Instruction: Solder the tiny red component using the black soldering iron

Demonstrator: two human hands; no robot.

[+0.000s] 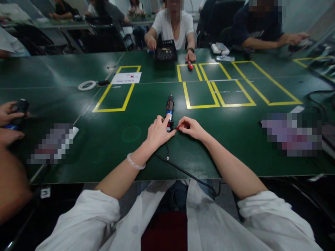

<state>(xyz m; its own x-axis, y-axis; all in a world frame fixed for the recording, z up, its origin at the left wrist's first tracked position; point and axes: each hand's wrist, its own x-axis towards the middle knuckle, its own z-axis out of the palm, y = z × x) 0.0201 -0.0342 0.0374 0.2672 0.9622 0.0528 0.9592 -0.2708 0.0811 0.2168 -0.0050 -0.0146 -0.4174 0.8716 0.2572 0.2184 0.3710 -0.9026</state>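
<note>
An electric screwdriver (170, 104) with a dark body and a blue band lies on the green table, its thin bit pointing away from me. My left hand (159, 131) holds it near its rear end, index finger along the blue band and thumb at the tail. Just right of the tail, my right hand (192, 128) is closed in a pinch on a small red piece (178, 128). Whether that piece is joined to the screwdriver I cannot tell. A black cord (183, 170) runs from beneath my left hand over the table's front edge. A small ring (168, 158) lies beside it.
Yellow tape outlines (201, 106) mark the table (146, 153). A printed sheet (127, 77) and a coiled white cable (87, 85) lie left. Opposite, a person touches a black tray (165, 52) and a red-tipped object (190, 66). Blurred items lie either side; a co-worker's hands show at left.
</note>
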